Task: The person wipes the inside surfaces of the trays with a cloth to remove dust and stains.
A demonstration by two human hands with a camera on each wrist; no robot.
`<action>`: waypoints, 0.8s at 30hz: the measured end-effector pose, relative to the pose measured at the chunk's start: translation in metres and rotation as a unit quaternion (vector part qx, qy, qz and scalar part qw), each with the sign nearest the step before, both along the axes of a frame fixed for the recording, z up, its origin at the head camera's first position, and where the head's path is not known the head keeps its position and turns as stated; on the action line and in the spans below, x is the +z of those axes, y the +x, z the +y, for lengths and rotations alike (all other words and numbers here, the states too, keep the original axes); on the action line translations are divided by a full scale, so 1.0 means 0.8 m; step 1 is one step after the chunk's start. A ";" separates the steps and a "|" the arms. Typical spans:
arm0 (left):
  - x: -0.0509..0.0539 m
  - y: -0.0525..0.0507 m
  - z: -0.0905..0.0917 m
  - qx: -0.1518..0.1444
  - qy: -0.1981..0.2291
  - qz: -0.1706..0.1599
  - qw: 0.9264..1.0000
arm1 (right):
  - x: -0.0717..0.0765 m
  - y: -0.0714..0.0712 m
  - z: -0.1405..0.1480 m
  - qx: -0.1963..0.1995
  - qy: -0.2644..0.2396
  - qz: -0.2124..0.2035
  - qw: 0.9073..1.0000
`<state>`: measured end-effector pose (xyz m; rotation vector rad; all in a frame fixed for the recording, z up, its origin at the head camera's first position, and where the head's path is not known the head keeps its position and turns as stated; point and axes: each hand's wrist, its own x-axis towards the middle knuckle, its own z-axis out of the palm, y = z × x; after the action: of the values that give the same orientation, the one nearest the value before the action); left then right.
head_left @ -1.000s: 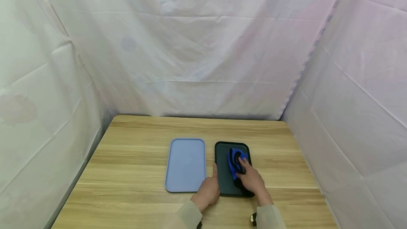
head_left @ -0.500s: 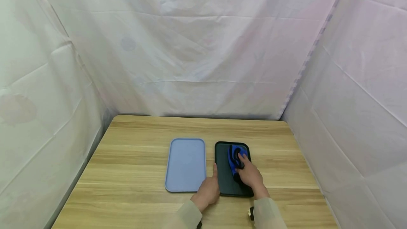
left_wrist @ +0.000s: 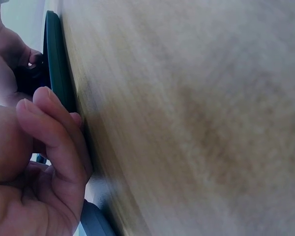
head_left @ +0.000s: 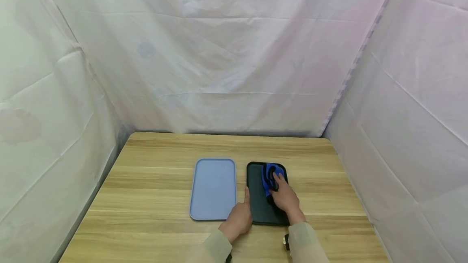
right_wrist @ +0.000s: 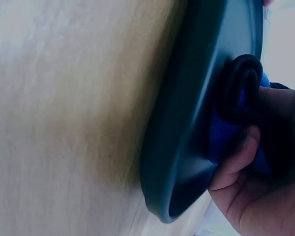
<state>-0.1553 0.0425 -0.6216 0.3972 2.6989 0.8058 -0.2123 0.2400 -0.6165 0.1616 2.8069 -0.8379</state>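
A blue cloth (head_left: 268,182) with black edging lies bunched on the right part of a dark green tray (head_left: 258,206). My right hand (head_left: 286,196) grips it from above. In the right wrist view the cloth (right_wrist: 226,135) folds up between thumb and fingers, against the tray's inner face (right_wrist: 194,162). My left hand (head_left: 239,217) rests at the tray's near left side, its index finger straight along the rim. The left wrist view shows other fingers of this left hand (left_wrist: 54,142) curled with nothing in them, beside the tray's edge (left_wrist: 59,59).
A light blue tray (head_left: 213,190) lies left of the green one, a narrow gap between them. The wooden table (head_left: 153,198) is bounded by white fabric walls (head_left: 226,72) behind and on both sides.
My right hand has slid the cloth away from me along the green tray, up to its far end. The left hand and both trays stay nearly in place.
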 end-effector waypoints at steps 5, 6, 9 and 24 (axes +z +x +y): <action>-0.003 -0.001 0.000 -0.003 -0.002 0.001 1.000 | 0.000 0.003 -0.009 0.006 0.016 0.009 1.000; -0.004 -0.001 0.000 -0.003 -0.001 0.002 1.000 | -0.001 0.004 -0.010 0.005 0.018 0.011 1.000; -0.007 -0.001 0.000 -0.008 -0.007 0.009 1.000 | -0.006 0.007 -0.015 0.004 0.030 0.016 0.999; -0.004 -0.002 -0.001 -0.016 -0.025 0.026 0.999 | -0.012 0.008 -0.028 0.000 0.063 0.018 0.998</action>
<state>-0.1570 0.0420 -0.6249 0.4551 2.7476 0.7269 -0.2061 0.2178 -0.6264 0.1681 2.8941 -0.6718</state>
